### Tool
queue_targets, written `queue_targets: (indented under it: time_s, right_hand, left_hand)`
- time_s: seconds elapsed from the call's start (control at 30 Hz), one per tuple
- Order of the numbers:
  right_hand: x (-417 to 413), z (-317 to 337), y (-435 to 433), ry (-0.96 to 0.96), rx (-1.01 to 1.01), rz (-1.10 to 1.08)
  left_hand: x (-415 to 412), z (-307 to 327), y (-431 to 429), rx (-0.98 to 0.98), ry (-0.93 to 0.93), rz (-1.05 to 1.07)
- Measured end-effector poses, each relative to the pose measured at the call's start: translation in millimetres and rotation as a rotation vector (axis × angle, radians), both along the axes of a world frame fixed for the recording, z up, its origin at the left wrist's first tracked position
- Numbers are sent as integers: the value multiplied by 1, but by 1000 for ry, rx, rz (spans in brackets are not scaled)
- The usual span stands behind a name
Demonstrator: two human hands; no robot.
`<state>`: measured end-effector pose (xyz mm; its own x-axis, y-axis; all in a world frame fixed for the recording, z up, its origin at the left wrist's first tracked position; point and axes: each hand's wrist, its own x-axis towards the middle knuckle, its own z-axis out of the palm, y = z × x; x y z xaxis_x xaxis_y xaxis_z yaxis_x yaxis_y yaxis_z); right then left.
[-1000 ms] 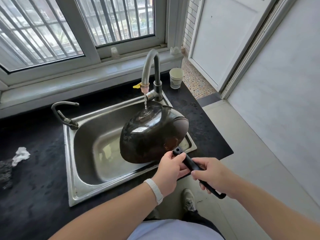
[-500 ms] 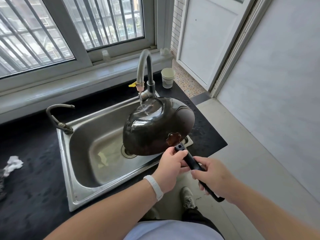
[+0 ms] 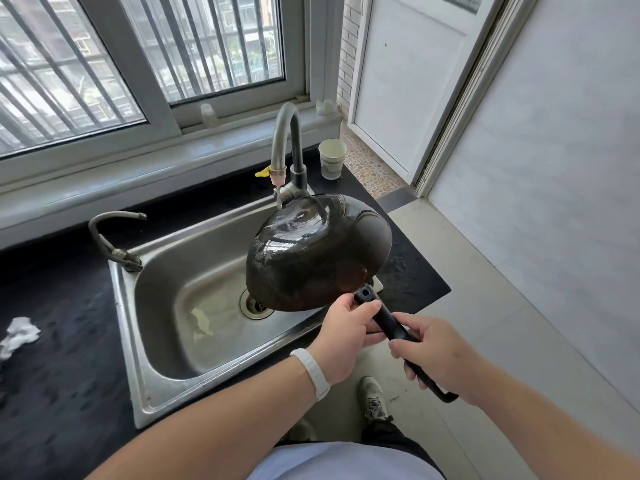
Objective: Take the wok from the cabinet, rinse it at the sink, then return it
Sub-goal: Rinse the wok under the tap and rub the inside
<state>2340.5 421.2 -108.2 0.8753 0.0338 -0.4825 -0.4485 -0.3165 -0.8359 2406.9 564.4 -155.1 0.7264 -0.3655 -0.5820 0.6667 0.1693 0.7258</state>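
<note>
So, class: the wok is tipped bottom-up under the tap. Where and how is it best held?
By the long black handle, from the near side, as both the left hand and right hand do. The wok bowl is round, wet and offers no grip; the handle sticks out towards the person.

**Daylit kitchen corner by a barred window**

A white-framed sliding window with vertical metal bars (image 3: 145,57) fills the view from nine to twelve o'clock, letting in soft daylight. Beneath it runs a pale grey stone sill (image 3: 138,181). A black speckled stone table (image 3: 62,358) spreads toward eight o'clock. At one o'clock stands a white panelled door (image 3: 408,81) above a strip of pebble-patterned floor (image 3: 370,168). A plain light grey wall (image 3: 554,168) covers three o'clock, meeting beige floor tiles (image 3: 467,323).
</note>
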Motion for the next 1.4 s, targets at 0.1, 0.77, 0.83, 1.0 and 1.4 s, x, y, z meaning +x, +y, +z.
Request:
queue_targets:
  time_s: [0.1, 0.77, 0.83, 1.0, 1.4]
  right_hand:
    - [8, 1, 4, 22, -9, 45]
    - [104, -5, -5, 282, 109, 240]
    - [116, -5, -13, 295, 115, 267]
    - [142, -8, -26, 324, 104, 334]
    - [178, -10, -39, 299, -258, 585]
  left_hand:
    - [2, -1, 6, 18, 16, 39]
    - [49, -17, -3, 194, 60, 284]
    - [57, -20, -12, 260, 42, 291]
    - [74, -18, -26, 373, 10, 315]
    - [90, -30, -56, 429, -43, 378]
